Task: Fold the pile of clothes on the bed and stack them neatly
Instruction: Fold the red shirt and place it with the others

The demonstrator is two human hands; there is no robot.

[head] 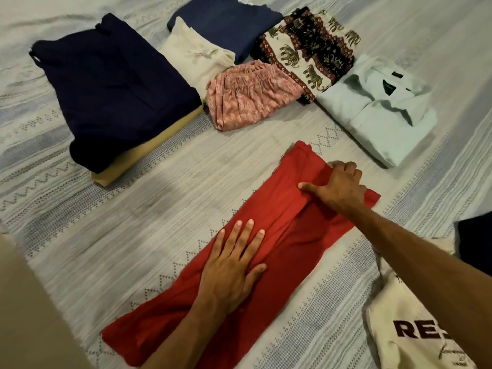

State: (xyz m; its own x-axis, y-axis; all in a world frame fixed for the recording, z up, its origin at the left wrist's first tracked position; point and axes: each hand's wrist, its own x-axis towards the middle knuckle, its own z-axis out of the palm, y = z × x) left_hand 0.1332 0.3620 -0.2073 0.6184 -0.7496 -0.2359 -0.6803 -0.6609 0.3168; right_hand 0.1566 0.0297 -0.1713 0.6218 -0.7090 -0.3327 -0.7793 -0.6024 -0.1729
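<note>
Diagonally, red garment [290, 209] runs near-left to far-right; left hand [229, 272] flat, right hand [340, 190] gripping it.

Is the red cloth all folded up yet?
Partly: the red cloth lies as a long doubled strip, pressed by the left hand and right hand.

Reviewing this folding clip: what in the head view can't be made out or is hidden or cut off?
- Cream printed garment: cut by the bottom edge and crossed by the right forearm; its lettering reads only partly.
- Dark garment: cut by the right edge, type unclear.
- Tan garment: mostly covered by the navy folded garment.
- Red garment: its type; partly under the left hand and right hand.
</note>
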